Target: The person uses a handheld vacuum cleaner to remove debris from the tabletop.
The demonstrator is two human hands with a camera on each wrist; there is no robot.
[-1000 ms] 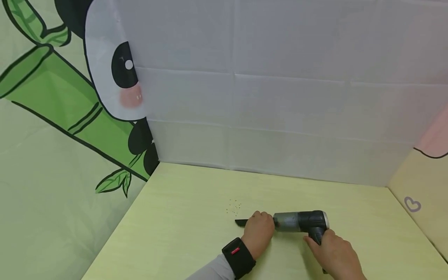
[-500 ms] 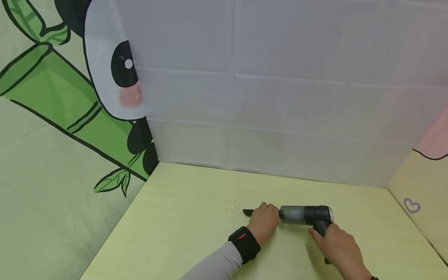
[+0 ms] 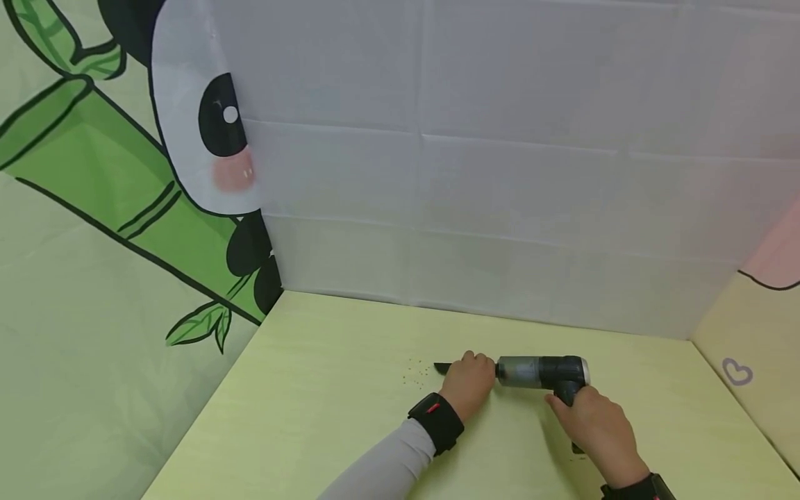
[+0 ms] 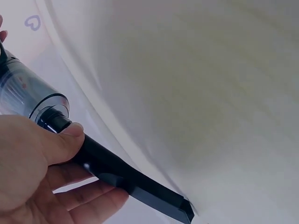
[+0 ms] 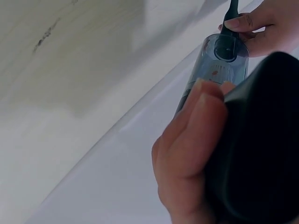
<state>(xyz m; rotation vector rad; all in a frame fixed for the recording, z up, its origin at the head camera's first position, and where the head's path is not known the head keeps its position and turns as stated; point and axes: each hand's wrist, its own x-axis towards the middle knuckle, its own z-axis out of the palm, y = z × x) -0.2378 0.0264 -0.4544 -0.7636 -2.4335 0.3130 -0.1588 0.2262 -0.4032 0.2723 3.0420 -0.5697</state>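
Observation:
A handheld vacuum cleaner (image 3: pixel 520 372) with a clear dust cup (image 4: pixel 28 91) is held level over the pale yellow table in the head view. My left hand (image 3: pixel 470 385) holds its black crevice nozzle (image 4: pixel 135 182), thumb on one side and fingers on the other in the left wrist view. The nozzle's slanted tip points left, beside a scatter of small dark crumbs (image 3: pixel 415 372). My right hand (image 3: pixel 596 427) grips the black handle (image 5: pixel 261 144), fingers curled round it. Whether the tip touches the table cannot be told.
The yellow table (image 3: pixel 325 430) meets a grey-white back wall sheet (image 3: pixel 500 208). On the left stands a side panel with a printed panda and bamboo (image 3: pixel 125 167). A right side panel (image 3: pixel 759 340) bears a small heart. A few dark specks (image 3: pixel 576 458) lie near the handle's lower end.
Both hands have carried the vacuum cleaner farther from me and a little to the right. Its nozzle tip has gone from below the crumbs to their right side.

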